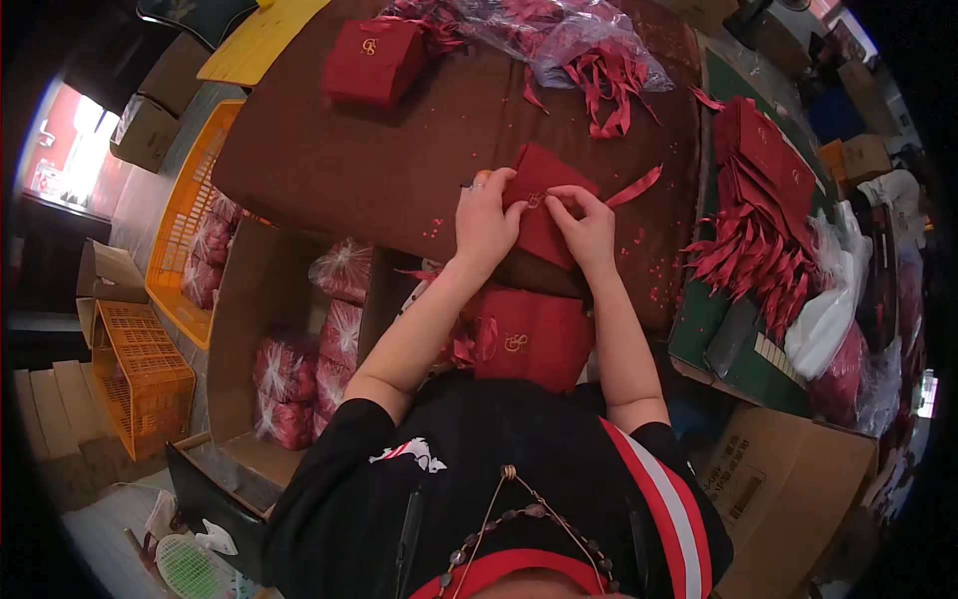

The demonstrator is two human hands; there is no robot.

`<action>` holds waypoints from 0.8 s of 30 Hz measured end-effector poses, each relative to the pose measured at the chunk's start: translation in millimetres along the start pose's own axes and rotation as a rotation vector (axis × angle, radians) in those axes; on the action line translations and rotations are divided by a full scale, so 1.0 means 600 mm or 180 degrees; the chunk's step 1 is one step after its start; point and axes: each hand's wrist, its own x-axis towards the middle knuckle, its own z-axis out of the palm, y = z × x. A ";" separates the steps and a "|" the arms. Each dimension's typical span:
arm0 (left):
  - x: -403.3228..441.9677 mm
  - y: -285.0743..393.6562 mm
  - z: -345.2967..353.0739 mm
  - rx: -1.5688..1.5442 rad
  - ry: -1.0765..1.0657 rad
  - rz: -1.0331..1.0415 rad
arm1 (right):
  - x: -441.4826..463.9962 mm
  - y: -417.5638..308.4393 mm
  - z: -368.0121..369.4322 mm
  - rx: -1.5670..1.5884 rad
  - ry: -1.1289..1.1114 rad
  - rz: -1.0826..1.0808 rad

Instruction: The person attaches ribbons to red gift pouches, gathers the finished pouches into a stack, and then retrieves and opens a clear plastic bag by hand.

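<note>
1. Hands at work over a brown cloth-covered table (329, 170): a flat, dark-red pouch with a fabric-like surface (547, 232) sits tilted between both palms near the table's front edge, its gold-coloured monogram (534, 200) facing up.

2. The person's left hand (484, 222) grasps the pouch along its left side, thumb in front, fingers curled toward the top edge.

3. The right hand (587, 230) pinches thumb against forefinger on the front, just beside the monogram; whether cloth or a fold of trim is caught there cannot be told.

4. A narrow, glossy red ribbon (636, 187) trails loose past the right hand, its end reaching over the tabletop.

5. By its look, the pouch should prove light and soft, firm enough to keep its flat outline yet ready to crease under a hard squeeze. Breakage seems unlikely; a scuffed monogram is the likelier harm.

6. The surest hold would be the side edges, one hand steadying while the other works, fingertips off the gold. The satin-looking ribbon may slip and is best nipped close to the pouch.

7. Nearby, a neat dark-red stack of matching pouches (367, 65) stands at the table's far left, and a fanned pile of red pouches with dangling ribbons (768, 165) lies to the right.
</note>
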 end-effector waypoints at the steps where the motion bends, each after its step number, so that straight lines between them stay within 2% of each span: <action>1: 0.003 -0.002 0.000 -0.0218 -0.0121 -0.0155 | 0.002 -0.012 -0.002 -0.0103 -0.0034 0.0009; 3: 0.001 -0.003 0.000 -0.0435 -0.0244 -0.0314 | 0.008 -0.026 -0.002 -0.0207 -0.0072 0.0022; 5: -0.001 -0.003 0.001 -0.0503 -0.0236 -0.0288 | 0.018 -0.032 0.002 -0.0317 0.0026 -0.0551; 9: -0.003 0.009 -0.009 -0.0579 -0.0441 -0.0453 | 0.026 -0.038 0.011 -0.0459 0.0092 -0.0703; 11: -0.006 0.004 -0.008 -0.0587 -0.0334 -0.0313 | 0.026 -0.037 0.017 -0.0886 0.0130 -0.0907; 18: -0.012 0.002 -0.008 -0.0806 -0.0246 -0.0203 | 0.022 -0.038 0.023 -0.0955 0.0225 -0.1083; 24: -0.018 0.011 -0.016 -0.0519 -0.0275 0.0025 | 0.018 -0.038 0.029 -0.0983 0.0239 -0.1218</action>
